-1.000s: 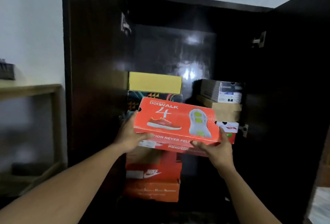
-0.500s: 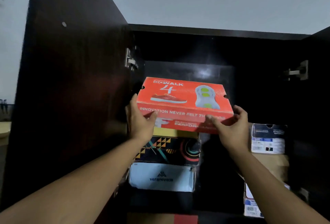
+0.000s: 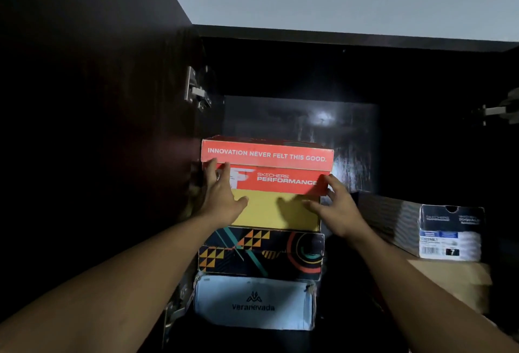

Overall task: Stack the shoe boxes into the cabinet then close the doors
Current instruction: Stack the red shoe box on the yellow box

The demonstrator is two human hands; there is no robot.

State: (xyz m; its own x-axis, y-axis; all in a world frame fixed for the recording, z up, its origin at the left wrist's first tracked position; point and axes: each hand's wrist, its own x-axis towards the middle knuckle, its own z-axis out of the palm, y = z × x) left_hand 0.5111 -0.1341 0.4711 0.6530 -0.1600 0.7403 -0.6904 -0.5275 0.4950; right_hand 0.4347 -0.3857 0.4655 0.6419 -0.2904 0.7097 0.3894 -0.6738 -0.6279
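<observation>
My left hand (image 3: 222, 198) is spread flat with straight fingers, and the tips press the left front corner of the red shoe box (image 3: 266, 167). My right hand (image 3: 337, 206) is also open, fingers loosely spread, touching the lower right corner of the box. This smooth cardboard box sits on top of the left stack in the cabinet (image 3: 337, 36) — under it a plain yellow box (image 3: 275, 212), a dark patterned box (image 3: 261, 251) and a pale blue box (image 3: 252, 302). Behind is the glossy dark back panel (image 3: 295, 122).

Left hand (image 3: 222, 201) and right hand (image 3: 337, 209) are bare, as are both forearms (image 3: 118, 276), filling the frame's lower corners.
</observation>
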